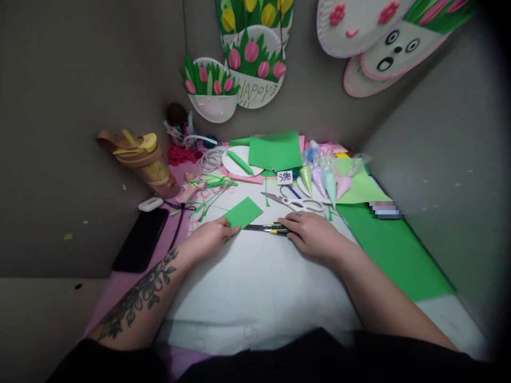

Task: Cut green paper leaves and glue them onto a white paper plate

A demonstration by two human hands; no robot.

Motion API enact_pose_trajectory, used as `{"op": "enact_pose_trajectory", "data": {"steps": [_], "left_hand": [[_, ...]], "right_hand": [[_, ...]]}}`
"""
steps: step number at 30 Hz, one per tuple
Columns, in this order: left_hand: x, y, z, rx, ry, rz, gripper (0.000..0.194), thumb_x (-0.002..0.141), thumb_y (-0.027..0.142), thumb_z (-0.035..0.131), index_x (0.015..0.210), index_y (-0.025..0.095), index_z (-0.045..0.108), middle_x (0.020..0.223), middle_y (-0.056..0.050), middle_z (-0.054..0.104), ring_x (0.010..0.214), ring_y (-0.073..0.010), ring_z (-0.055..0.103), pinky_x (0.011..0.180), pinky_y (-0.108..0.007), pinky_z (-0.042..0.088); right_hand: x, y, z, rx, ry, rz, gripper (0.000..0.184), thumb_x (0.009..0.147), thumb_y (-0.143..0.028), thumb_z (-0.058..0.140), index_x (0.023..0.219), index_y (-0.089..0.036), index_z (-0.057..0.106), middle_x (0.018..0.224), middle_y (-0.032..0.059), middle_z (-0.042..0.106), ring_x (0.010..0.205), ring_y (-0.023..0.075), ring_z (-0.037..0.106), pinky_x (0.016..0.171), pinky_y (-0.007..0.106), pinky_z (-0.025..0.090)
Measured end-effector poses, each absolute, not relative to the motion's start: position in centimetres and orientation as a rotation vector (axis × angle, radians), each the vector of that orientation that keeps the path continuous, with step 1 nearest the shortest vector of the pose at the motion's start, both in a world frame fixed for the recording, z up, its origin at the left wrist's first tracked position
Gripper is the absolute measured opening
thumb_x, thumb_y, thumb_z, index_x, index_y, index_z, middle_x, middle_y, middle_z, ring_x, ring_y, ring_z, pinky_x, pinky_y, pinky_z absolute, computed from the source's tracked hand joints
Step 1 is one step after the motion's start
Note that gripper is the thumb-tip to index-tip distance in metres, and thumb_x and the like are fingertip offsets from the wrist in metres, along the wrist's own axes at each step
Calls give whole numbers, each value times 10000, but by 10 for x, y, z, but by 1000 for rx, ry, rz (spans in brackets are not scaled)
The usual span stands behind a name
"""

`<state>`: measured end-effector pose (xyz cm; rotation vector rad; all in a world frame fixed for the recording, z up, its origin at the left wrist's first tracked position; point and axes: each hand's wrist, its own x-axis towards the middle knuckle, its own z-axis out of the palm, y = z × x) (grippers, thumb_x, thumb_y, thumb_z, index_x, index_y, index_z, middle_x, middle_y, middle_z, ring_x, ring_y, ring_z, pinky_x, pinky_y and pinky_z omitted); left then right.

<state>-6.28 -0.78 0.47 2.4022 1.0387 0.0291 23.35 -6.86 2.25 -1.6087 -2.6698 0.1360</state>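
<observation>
My left hand (213, 236) pinches a small green paper rectangle (244, 213) by its near left corner, thumb and fingers closed on it. My right hand (309, 231) is closed around the black and yellow handles of a pair of scissors (271, 229). Their dark blades point left, with the tips at the lower right edge of the green paper. Whether the tips touch the paper, I cannot tell. Just beyond my right hand lies a second pair of scissors (309, 203) with white handles. The white table cover (259, 282) is under both hands.
Thin green paper scraps (207, 205) lie left of the paper. Green sheets (275, 151) and a white paper plate (235, 159) are at the back, near several filled piping bags (329, 183). A cup (155, 170) and black phone (141, 239) sit left; a large green sheet (395, 250) right.
</observation>
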Motion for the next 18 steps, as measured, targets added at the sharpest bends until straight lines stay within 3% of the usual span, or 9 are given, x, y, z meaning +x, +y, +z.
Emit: {"op": "enact_pose_trajectory", "data": {"steps": [6,18], "left_hand": [[-63,-7,5,2458,998,3,427,908,237,380,1258,304,615,880,-42,576,761,-169,542,702,-254,379],[-63,-6,6,2403,986,28,421,880,208,433,1224,326,645,872,-42,572,777,-169,550,713,-239,388]], "right_hand": [[230,-71,25,-1603,-2683,139,416,877,-200,455,1263,-155,604,1143,128,664,962,263,605,819,386,442],[213,-75,27,-1531,-2752,127,399,890,-206,450,1257,-154,597,1114,132,666,916,252,615,778,363,425]]}}
